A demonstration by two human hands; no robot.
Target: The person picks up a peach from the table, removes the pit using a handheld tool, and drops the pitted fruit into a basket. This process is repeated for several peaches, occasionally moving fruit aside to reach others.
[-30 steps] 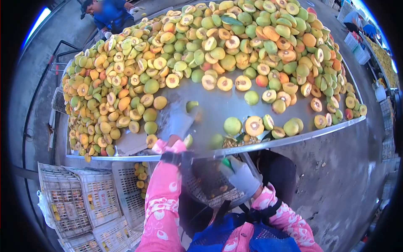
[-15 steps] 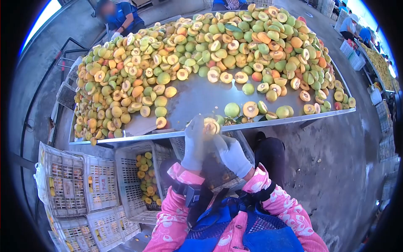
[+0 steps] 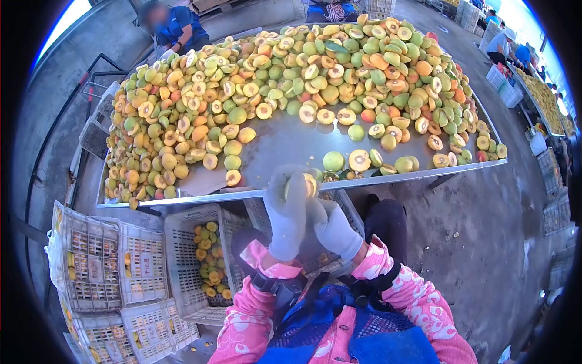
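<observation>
So on the far left there's a bunch of pale plastic crates (image 3: 94,267), with fruit showing through the slats, though the outer ones fade into the dark lens border. Next to them is a deeper crate (image 3: 176,255) with halved fruit (image 3: 212,258) inside; its right side is tough to separate from the stuff beside it. Up top on that side, a person in blue (image 3: 185,27) is behind the table (image 3: 279,142), lower body hidden. The pile of cut fruit (image 3: 242,91) covers most of the metal top, so whatever's underneath is anyone's guess.

Moving to the middle, the gloved left hand (image 3: 285,212) is just in front of the table's near edge, its grip curled around a piece of fruit (image 3: 310,185). A pale cut face peeks out on the right, but the fingers cover a good chunk of it. Another person (image 3: 330,12) is cropped at the top of the frame. The gloved right hand (image 3: 335,227) is right beside the left one, fingertips tucked behind it and blurry, so I can't tell if that grip has anything in it. A few loose fruits (image 3: 359,160) sit near the table edge right of the hands. Over on the far right, a second fruit-covered table (image 3: 539,103) is warped and small, cut by the border.
</observation>
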